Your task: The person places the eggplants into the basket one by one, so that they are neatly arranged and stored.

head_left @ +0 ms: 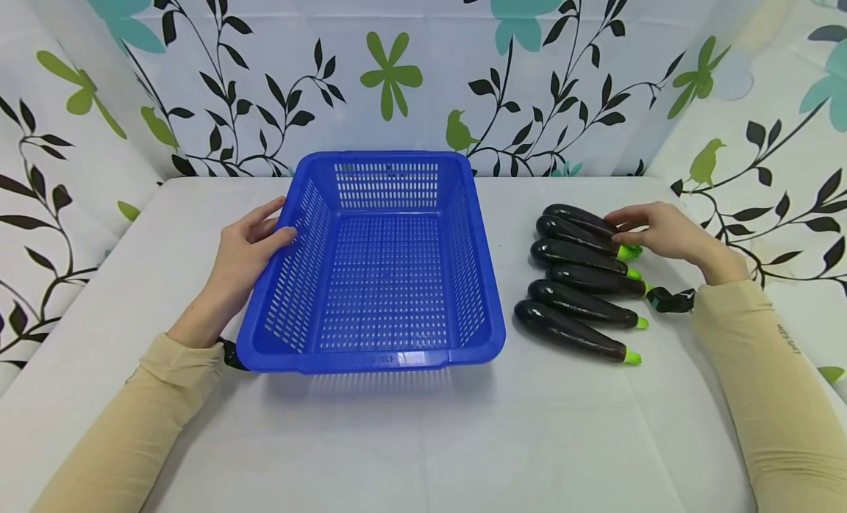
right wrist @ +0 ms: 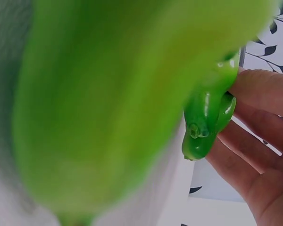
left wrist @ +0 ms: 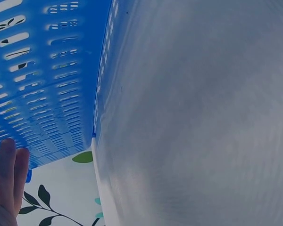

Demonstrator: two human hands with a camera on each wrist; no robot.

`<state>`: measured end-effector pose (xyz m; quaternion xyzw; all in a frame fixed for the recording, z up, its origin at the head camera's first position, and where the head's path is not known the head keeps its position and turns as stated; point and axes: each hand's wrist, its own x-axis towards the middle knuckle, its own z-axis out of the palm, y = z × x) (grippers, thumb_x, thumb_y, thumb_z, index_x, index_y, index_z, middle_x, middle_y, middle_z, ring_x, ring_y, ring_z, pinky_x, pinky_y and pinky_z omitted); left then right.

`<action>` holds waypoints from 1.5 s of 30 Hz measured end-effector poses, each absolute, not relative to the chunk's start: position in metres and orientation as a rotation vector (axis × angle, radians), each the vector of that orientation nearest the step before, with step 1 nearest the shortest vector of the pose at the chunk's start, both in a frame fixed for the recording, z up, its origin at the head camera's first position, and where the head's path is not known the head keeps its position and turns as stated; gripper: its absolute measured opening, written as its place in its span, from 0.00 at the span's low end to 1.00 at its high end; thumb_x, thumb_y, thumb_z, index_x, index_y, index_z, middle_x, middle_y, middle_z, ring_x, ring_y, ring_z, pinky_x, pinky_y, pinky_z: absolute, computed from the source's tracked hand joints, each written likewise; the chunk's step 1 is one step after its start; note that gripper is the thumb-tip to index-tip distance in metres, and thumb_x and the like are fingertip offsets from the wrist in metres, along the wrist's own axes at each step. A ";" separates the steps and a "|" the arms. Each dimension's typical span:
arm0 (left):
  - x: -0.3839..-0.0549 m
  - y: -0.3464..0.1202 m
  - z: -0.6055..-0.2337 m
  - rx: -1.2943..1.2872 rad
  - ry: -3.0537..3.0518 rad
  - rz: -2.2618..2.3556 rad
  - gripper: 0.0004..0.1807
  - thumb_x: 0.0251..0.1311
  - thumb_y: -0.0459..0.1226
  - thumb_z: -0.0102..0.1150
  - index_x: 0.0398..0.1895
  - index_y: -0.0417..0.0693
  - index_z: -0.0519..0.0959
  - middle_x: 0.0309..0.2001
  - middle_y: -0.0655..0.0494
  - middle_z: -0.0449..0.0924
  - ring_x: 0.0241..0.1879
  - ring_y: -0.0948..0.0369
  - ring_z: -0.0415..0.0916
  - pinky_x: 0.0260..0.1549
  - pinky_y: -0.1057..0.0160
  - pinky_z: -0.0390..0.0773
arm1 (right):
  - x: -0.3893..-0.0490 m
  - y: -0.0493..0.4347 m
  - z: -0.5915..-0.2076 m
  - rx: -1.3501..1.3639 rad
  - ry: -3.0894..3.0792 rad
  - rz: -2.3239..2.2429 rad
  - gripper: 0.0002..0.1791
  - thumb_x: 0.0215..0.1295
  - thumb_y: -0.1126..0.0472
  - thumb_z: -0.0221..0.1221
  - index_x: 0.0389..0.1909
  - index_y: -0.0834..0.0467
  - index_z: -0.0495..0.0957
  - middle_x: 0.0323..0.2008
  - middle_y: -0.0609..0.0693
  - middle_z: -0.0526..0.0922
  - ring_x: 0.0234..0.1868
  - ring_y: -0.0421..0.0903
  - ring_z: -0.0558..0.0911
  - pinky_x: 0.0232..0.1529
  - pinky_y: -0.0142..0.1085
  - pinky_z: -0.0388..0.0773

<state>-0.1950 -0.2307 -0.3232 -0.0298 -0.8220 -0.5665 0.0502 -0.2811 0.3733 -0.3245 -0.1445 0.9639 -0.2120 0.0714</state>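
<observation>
A blue perforated plastic basket [head_left: 384, 278] sits on the white table; no item shows inside. My left hand [head_left: 248, 241] is at its left side, thumb touching the rim. Two fairly straight fingers [left wrist: 8, 174] lie by the outer wall in the left wrist view. To the right, several dark eggplants [head_left: 572, 329] lie in a row, green stem ends toward the right. My right hand [head_left: 662, 234] reaches over the stem ends of the farthest ones, fingers loosely bent. Large green stem ends [right wrist: 207, 113] hide its fingertips in the right wrist view.
A white cloth [head_left: 410, 439] covers the table. Behind and at both sides hang white curtains [head_left: 423, 123] printed with leaves, flowers and birds. Black wrist straps [head_left: 671, 300] show at the beige sleeves [head_left: 754, 366].
</observation>
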 end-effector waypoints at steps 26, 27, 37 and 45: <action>-0.198 -0.232 -0.323 -0.101 -2.528 -1.709 0.34 0.73 0.43 0.53 0.79 0.51 0.56 0.68 0.36 0.70 0.42 0.76 0.77 0.38 0.77 0.79 | -0.280 0.374 -0.321 -0.460 2.941 -0.660 0.22 0.71 0.62 0.59 0.63 0.64 0.75 0.55 0.67 0.81 0.57 0.61 0.79 0.39 0.21 0.71; -0.198 -0.232 -0.323 -0.099 -2.529 -1.706 0.34 0.73 0.43 0.53 0.79 0.51 0.56 0.68 0.36 0.70 0.42 0.76 0.77 0.38 0.77 0.78 | -0.280 0.374 -0.320 -0.463 2.946 -0.662 0.22 0.71 0.61 0.59 0.63 0.64 0.75 0.55 0.66 0.81 0.57 0.58 0.79 0.39 0.20 0.70; -0.198 -0.232 -0.324 -0.097 -2.521 -1.720 0.34 0.73 0.43 0.52 0.79 0.51 0.56 0.68 0.34 0.69 0.41 0.78 0.77 0.37 0.77 0.79 | -0.277 0.373 -0.318 -0.484 2.993 -0.687 0.22 0.71 0.61 0.59 0.63 0.64 0.76 0.55 0.66 0.81 0.53 0.42 0.78 0.42 0.13 0.63; -0.198 -0.232 -0.324 -0.106 -2.533 -1.703 0.34 0.73 0.43 0.52 0.79 0.51 0.55 0.68 0.35 0.69 0.42 0.77 0.77 0.38 0.78 0.78 | -0.278 0.373 -0.320 -0.505 3.018 -0.729 0.21 0.72 0.62 0.58 0.63 0.66 0.75 0.57 0.68 0.80 0.58 0.61 0.76 0.42 0.11 0.62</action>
